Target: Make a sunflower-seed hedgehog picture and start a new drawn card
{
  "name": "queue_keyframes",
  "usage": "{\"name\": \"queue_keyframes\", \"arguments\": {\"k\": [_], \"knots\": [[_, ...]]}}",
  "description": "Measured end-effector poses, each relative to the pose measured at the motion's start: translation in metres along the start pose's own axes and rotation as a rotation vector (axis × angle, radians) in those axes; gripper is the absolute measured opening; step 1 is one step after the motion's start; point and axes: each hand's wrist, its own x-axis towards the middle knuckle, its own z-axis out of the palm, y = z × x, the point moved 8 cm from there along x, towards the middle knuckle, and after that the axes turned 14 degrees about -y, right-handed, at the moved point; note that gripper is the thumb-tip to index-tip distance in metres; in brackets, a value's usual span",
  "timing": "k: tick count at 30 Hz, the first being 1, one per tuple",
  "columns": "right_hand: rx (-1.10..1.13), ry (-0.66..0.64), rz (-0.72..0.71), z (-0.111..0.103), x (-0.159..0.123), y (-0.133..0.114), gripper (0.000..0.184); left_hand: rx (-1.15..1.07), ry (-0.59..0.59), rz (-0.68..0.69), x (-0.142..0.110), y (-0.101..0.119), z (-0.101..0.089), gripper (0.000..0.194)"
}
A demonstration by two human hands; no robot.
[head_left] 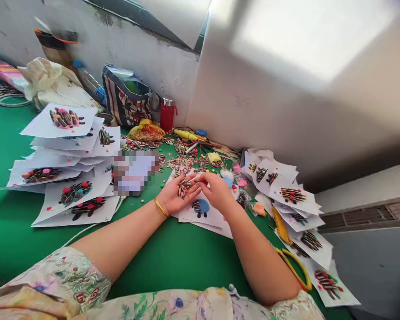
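My left hand is turned palm up and cupped around a small heap of striped sunflower seeds. Close against its fingertips, my right hand has its thumb and fingers pinched together; anything between them is too small to make out. Beneath both hands lies a white paper sheet with a blue clay animal shape on it. Dark seeds stand on the left part of that shape, and it has dark feet. Another sheet shows under this one.
Finished-looking seed pictures lie in stacks at left and right. Loose seeds and small coloured balls spread behind my hands. A blurred-out phone-like object, red flask, patterned bag and yellow-handled scissors surround the green table.
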Motion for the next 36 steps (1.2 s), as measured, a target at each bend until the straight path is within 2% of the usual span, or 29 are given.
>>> {"name": "queue_keyframes", "arguments": {"k": [5,9,18,36], "knots": [[0.056,-0.063,0.123,0.015,-0.023,0.034,0.018,0.014,0.056,0.037,-0.002,0.005,-0.005,0.033],[0.102,-0.121,0.142,0.027,-0.029,0.047,0.017,0.013,0.078,0.048,-0.002,0.005,-0.007,0.035],[0.018,-0.183,0.13,0.038,-0.029,0.037,0.018,0.012,0.083,0.061,-0.001,0.006,-0.008,0.036],[-0.117,-0.22,0.083,0.043,-0.027,0.032,0.018,0.016,0.081,0.054,-0.002,0.005,-0.007,0.036]]}}
